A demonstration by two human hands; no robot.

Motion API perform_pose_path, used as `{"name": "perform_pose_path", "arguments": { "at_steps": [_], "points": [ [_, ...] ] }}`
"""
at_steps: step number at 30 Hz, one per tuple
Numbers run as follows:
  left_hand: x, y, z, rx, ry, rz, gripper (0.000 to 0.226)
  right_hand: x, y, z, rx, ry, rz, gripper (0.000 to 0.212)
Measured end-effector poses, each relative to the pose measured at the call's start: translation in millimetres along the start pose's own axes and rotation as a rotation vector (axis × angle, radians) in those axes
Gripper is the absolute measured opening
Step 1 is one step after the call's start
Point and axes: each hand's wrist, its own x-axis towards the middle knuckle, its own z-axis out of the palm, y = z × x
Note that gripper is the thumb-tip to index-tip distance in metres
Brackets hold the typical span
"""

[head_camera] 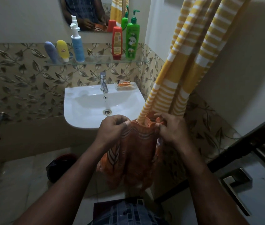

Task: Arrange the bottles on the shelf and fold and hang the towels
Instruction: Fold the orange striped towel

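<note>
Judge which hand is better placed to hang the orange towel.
Likely the right hand: it pinches the orange towel beside the hung yellow towel; the left hand grips farther off.

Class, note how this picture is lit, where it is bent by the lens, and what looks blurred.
Head view: dim overall, brightest on the white sink; head view: the wide-angle lens slants the door at right; head view: the left hand, right hand and orange towel look slightly soft.

Dim, murky light; soft focus throughout; wide-angle bending at edges.
</note>
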Motion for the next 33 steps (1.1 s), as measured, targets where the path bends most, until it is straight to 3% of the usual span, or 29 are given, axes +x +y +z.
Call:
{"name": "perform_pose_path", "arguments": {
  "at_steps": [3, 5, 14, 17, 23, 26, 33],
  "points": [
    [-2, 10, 5, 0.142, -0.137, 0.065, 0.016, -12, -16, 14, 0.169, -0.173, -0.169, 0.049],
    [-3, 14, 10, 0.263, -0.160, 0.129, 0.010, -15, -23, 22, 0.226, -0.220, -0.184, 0.046],
    [-4, 19, 11, 0.348, -0.046, 0.231, 0.006, -11, -22, 44, 0.513, -0.253, 0.158, 0.015],
    [-6, 15, 9, 0.277, -0.017, 0.198, 0.016, -11, -23, 45, 0.510, -0.219, 0.178, 0.014],
    [-9, 0, -2, 0.326, -0.134, 0.223, 0.023, -11, -17, 41, 0.548, -0.162, 0.194, 0.012],
    [-10, -12, -3, 0.556, -0.052, 0.240, 0.019, -9, -13, 33, 0.569, -0.197, 0.178, 0.010],
    [3, -15, -21, 0.623, 0.278, 0.255, 0.015, 0, -4, 4, 0.603, -0.264, 0.135, 0.009]
  ]
}}
